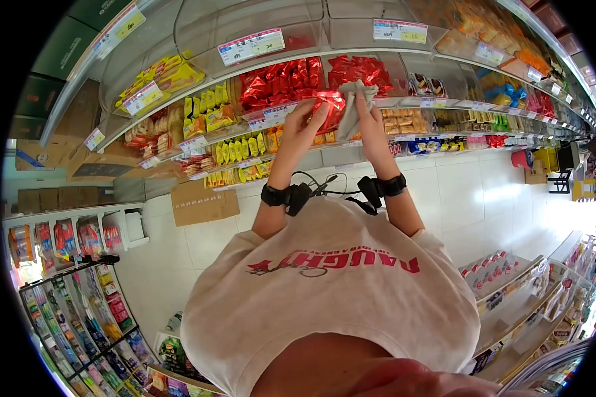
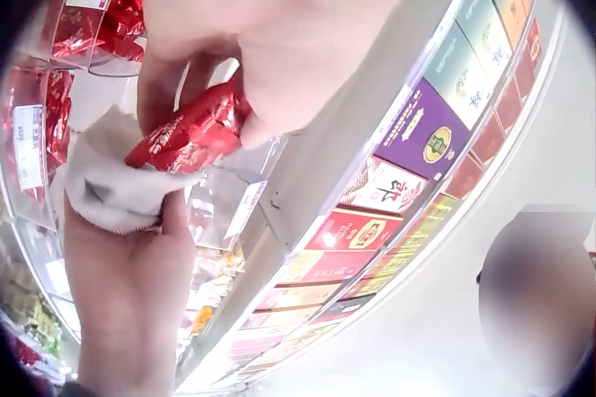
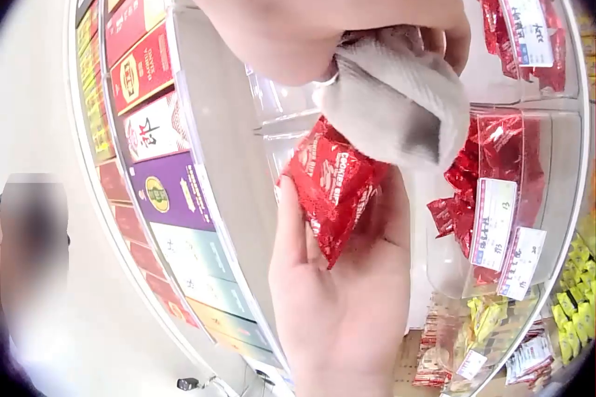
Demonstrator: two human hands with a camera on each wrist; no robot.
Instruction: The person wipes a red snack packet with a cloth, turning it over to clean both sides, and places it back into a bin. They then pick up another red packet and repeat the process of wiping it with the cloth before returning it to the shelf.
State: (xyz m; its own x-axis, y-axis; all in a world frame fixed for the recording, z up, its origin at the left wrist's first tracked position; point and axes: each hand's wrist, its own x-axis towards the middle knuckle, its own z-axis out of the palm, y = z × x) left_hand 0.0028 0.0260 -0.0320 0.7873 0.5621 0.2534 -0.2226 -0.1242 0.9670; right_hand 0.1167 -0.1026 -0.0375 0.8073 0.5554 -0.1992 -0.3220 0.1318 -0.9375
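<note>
My left hand [image 1: 300, 127] grips a red shiny snack packet [image 3: 331, 183], thumb on one side and fingers round the other. A greyish-white ribbed cloth [image 3: 399, 99] with a dark patch is bunched in my right hand [image 1: 375, 135], right beside the packet. In the left wrist view the cloth [image 2: 116, 174] overlaps the lower edge of the packet [image 2: 191, 132]. Both hands are raised in front of the shelf bins, where piles of similar red packets [image 1: 285, 83] lie just behind them.
Clear bins with price tags [image 1: 250, 46] line the shelves above and beside the hands. Yellow packets [image 1: 208, 109] fill bins at the left. Boxed goods [image 2: 419, 141] stand along the upper shelf. A cardboard box [image 1: 205, 204] sits on the tiled floor [image 1: 457, 192] below.
</note>
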